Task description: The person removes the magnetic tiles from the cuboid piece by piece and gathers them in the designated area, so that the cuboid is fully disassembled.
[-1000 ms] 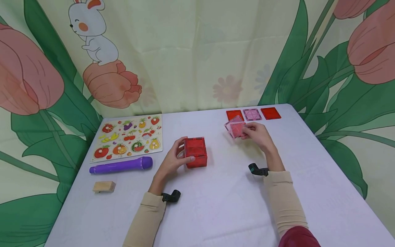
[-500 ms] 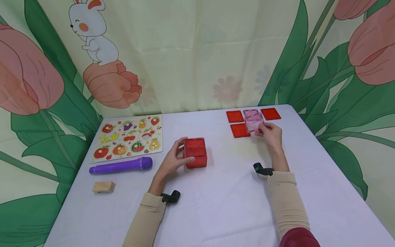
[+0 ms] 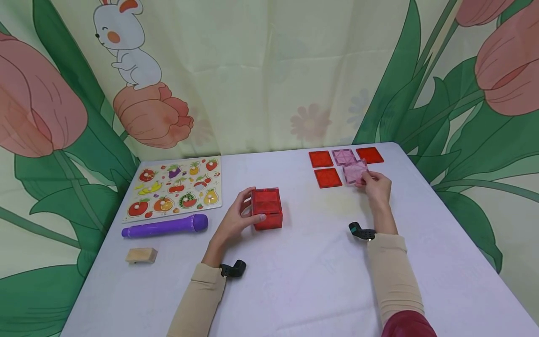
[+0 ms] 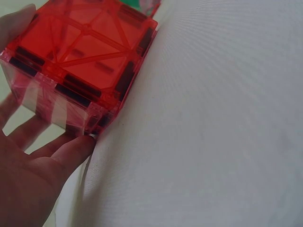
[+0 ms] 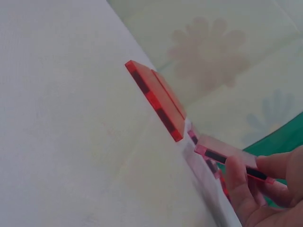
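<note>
Pink tile (image 3: 354,171) has shifted rightward, clear of the front red tile (image 3: 328,178); right hand (image 3: 376,187) pinches it, tilted above the table (image 3: 316,271). Red one lies flat, so likely just one tile remains airborne. Behind: back row of three tiles (image 3: 343,157). Left hand (image 3: 236,219) grips red box (image 3: 267,208), well apart.

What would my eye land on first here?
Probably the red see-through box near the middle of the white table, held in the left grip. Further right, the right grip pinches a pink tile near flat red tiles at the table's far side. Behind, a white rabbit pictured on the backdrop stands out at upper left.
</note>
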Motion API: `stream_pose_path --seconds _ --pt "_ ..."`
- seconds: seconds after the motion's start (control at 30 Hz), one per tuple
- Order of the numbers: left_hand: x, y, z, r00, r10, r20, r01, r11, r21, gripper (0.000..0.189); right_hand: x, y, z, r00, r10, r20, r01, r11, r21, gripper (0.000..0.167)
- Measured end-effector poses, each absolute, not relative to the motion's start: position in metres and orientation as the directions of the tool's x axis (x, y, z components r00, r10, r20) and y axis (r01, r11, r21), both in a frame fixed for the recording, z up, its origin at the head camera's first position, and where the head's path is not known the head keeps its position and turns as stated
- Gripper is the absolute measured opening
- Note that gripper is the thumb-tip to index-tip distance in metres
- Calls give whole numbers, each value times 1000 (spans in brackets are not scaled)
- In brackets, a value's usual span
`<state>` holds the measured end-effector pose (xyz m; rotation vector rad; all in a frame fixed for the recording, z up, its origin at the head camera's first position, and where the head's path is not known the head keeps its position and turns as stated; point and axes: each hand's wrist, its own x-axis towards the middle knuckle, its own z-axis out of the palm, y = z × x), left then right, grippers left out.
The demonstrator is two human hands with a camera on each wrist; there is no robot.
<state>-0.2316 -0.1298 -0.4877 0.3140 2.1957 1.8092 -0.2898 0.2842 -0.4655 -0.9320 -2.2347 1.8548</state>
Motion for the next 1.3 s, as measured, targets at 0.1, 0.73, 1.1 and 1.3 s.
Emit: stream_pose_path --seconds 0.1,0.73,1.1,1.3 --pt "-231 -130 -490 -941 334 -58 7 189 982 85 -290 284 -468 -807 505 -306 411 108 -905 55" --pt "-229 -129 -489 -949 314 -25 37 191 981 84 -291 281 -485 -869 465 -170 400 458 -794 82" --pt "-218 -127 -459 -934 346 -87 -15 206 978 85 -291 279 -485 -887 437 -151 379 503 -777 76" --pt "-216 -127 -454 -931 353 -92 -18 209 978 84 -290 277 -484 -892 432 -131 370 532 -762 76"
